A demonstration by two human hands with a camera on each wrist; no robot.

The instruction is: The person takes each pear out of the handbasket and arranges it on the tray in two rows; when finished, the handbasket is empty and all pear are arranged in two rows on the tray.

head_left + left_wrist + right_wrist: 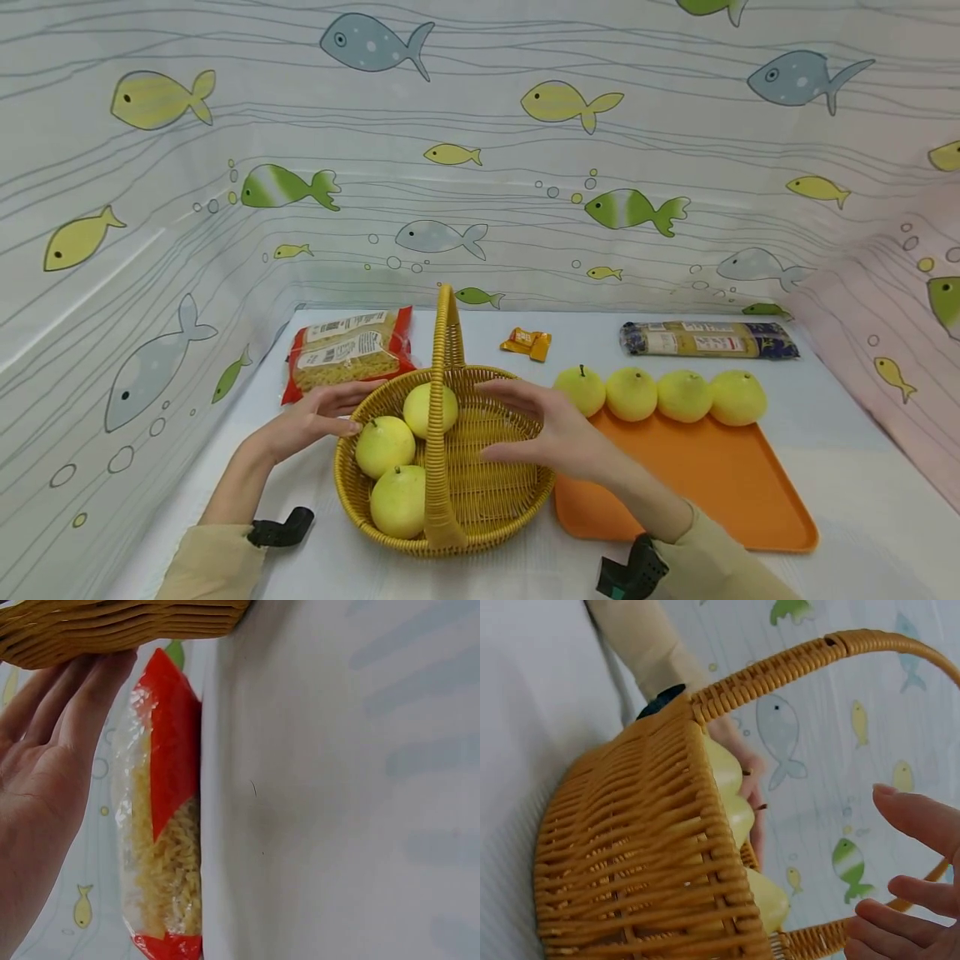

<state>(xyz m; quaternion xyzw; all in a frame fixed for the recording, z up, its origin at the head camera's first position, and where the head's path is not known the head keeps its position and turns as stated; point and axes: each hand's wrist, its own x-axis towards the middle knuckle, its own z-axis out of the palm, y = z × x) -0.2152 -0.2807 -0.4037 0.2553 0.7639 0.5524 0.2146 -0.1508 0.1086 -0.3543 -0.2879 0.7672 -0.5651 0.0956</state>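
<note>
A wicker basket (491, 533) with a tall arched handle holds three round yellow-green pears (385, 447) in its left half. My left hand (303, 421) is at the basket's left rim, its thumb near the rim. In the left wrist view its straight fingers (82, 705) reach up to the wicker side. Over the right half of the basket hovers my right hand (558, 433), thumb and fingers spread apart with nothing between them. The right wrist view shows that hand (915, 892) beside the handle (780, 675), with pears behind the rim.
Right of the basket lies an orange tray (690, 492), several pears (685, 396) lined along its back edge. Behind are a red pasta bag (348, 350), a small orange packet (527, 343) and a long noodle package (708, 340). A fish-patterned curtain (510, 225) encloses the table.
</note>
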